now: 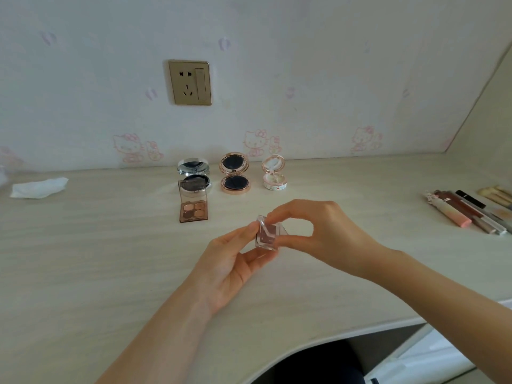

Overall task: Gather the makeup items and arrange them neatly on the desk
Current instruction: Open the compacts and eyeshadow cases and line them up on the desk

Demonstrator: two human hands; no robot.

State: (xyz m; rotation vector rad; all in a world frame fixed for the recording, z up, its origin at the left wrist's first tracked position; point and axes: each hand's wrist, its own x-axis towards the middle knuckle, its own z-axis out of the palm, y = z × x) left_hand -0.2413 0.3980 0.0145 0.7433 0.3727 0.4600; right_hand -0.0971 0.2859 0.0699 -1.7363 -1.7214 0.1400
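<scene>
A small clear-cased eyeshadow pot (268,232), its lid part raised, is held above the bench (83,259), in front of the open four-pan eyeshadow palette (193,204). It is pinched from below by the left hand (230,261), whose grip is curled around the case, while its lid is pinched by the fingertips of the right hand (318,231). Behind the palette an open silver compact (193,173) is seen; right of it stand an open rose-gold compact (235,173) and a small floral compact (274,173). Far right of the palette, lip-gloss tubes (468,214) are laid side by side. A crumpled tissue (38,187) lies well to its left.
</scene>
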